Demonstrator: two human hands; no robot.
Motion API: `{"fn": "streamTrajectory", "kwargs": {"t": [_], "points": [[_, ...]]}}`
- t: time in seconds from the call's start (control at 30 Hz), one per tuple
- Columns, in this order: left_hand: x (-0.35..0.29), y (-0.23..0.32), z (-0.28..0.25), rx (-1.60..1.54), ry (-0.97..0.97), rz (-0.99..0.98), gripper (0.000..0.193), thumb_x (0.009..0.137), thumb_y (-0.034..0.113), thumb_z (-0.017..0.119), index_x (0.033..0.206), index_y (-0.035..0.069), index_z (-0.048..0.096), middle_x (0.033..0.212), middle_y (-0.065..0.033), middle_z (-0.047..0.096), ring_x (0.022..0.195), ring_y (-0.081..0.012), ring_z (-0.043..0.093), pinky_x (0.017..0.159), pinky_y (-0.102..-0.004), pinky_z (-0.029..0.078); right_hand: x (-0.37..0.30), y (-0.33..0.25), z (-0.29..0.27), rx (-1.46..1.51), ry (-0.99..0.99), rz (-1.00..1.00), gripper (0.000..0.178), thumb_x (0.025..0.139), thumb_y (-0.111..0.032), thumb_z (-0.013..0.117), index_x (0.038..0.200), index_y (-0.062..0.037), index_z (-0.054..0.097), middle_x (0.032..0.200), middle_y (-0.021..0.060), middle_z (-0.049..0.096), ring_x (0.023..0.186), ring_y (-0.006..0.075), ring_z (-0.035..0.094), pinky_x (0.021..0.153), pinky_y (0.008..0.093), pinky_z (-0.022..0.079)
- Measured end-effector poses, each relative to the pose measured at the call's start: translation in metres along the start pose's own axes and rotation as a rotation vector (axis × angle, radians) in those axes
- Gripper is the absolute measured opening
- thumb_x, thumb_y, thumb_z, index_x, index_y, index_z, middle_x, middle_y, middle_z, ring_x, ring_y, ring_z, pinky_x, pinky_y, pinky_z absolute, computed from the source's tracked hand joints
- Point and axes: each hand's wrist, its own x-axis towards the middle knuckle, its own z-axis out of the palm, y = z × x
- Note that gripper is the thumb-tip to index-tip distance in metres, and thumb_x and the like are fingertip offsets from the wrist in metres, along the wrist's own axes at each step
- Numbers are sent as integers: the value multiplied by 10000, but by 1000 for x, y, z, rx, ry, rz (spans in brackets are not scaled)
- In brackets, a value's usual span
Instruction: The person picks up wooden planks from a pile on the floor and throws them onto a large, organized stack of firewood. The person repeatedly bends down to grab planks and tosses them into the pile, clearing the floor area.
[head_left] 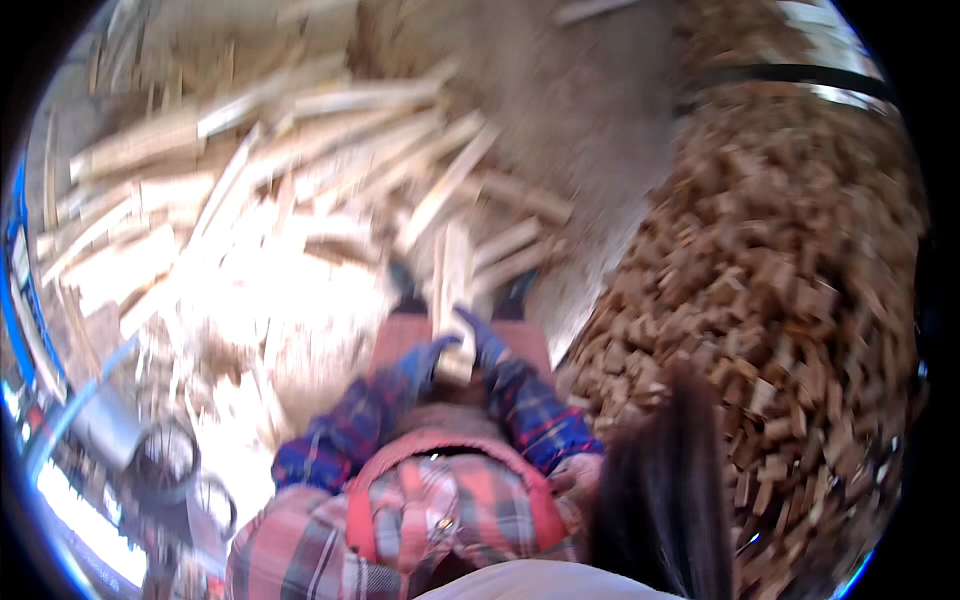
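A long pale strip of wood [455, 275] points away from me over my lap, its near end close to my waist. My left hand [428, 362], in a blue glove, is closed round the left side of the strip near that end. On the opposite side my right hand [486, 342], gloved in blue too, grips it a little farther up. Motion blur softens the fingers. Beneath the hands, a reddish-brown apron [400, 340] covers my lap, and my dark shoes show on either side of the strip.
Split pale wood pieces [370, 160] lie strewn ahead and to the left. A big heap of small brown wood blocks [760, 290] rises along my right side. At the lower left stands a grey metal cylinder [105, 425] near blue tubing. Dark hair hangs at the lower right.
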Motion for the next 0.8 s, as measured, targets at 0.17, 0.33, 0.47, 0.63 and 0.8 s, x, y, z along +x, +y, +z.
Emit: {"fn": "streamTrajectory", "kwargs": {"t": [0.17, 0.33, 0.47, 0.63, 0.8], "points": [[-98, 45, 59, -6, -234, 215, 464, 901, 373, 625, 1225, 48, 560, 1024, -129, 671, 891, -263, 672, 794, -397, 563, -65, -6, 40, 84, -141, 101, 490, 882, -455, 591, 1110, -23, 630, 919, 174, 694, 776, 352, 663, 787, 469, 544], [-132, 118, 65, 401, -67, 274, 500, 873, 471, 656, 1090, 26, 589, 950, -154, 659, 747, -264, 682, 673, -378, 567, -84, -61, 69, 49, -218, -19, 549, 868, -408, 630, 1222, 5, 562, 1055, 204, 678, 879, 364, 666, 852, 479, 528], [-119, 174, 46, 283, 118, 519, 500, 881, 475, 642, 1083, 20, 595, 902, -146, 644, 725, -256, 671, 637, -390, 557, -82, -141, 74, -105, -92, -173, 372, 838, -391, 671, 1015, -66, 636, 856, 138, 684, 700, 324, 651, 652, 484, 540], [-91, 239, 33, 423, 358, 537, 482, 880, 459, 628, 1067, 15, 602, 901, -137, 644, 686, -243, 648, 606, -382, 525, -146, -291, 109, -109, -68, -276, 330, 816, -353, 714, 990, -78, 658, 831, 103, 688, 669, 294, 653, 654, 479, 539], [-57, 325, 119, 84, 302, 462, 587, 867, 473, 633, 1283, 86, 487, 1132, -194, 591, 881, -373, 642, 782, -504, 523, -219, -491, 140, -260, -86, -806, 417, 766, -280, 785, 1064, -13, 667, 872, 89, 698, 699, 219, 678, 656, 341, 556]]}}
